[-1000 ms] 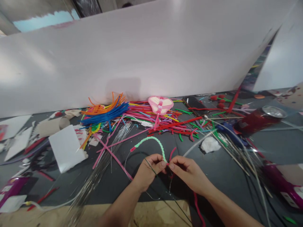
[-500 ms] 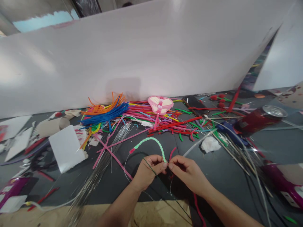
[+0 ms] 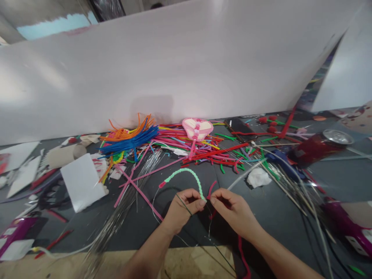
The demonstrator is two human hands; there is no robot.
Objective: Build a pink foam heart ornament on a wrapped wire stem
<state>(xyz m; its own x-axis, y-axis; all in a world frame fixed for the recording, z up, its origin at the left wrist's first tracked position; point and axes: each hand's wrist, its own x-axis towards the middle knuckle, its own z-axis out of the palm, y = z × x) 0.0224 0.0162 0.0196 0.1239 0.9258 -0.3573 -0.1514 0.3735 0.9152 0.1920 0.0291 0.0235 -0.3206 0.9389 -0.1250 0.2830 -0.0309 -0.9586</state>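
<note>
My left hand [image 3: 181, 213] pinches the lower end of a mint-green twisted pipe cleaner [image 3: 190, 172], which arches up and leftward to a pink-red tip [image 3: 162, 185]. Just to the right, my right hand [image 3: 236, 213] is closed on a red pipe cleaner [image 3: 212, 187]. Its short end pokes up past the fingers, and a red length [image 3: 243, 255] hangs below that hand over the table edge. A thin dark green strand [image 3: 183, 203] crosses my left fingers. Fine wire [image 3: 209, 228] dangles between the hands. The fingertips of the two hands are slightly apart.
Behind the hands lie heaped coloured pipe cleaners [image 3: 133, 139] and a pink heart-shaped piece [image 3: 197, 128]. Thin metal wires [image 3: 116, 217] spread at left near a white card [image 3: 81, 182]. At right are crumpled tissue [image 3: 258, 177], a red can [image 3: 316, 149] and a purple glue gun [image 3: 345, 224].
My right hand has shifted slightly right, opening a small gap from the left fingertips. The left hand and green pipe cleaner have stayed almost still.
</note>
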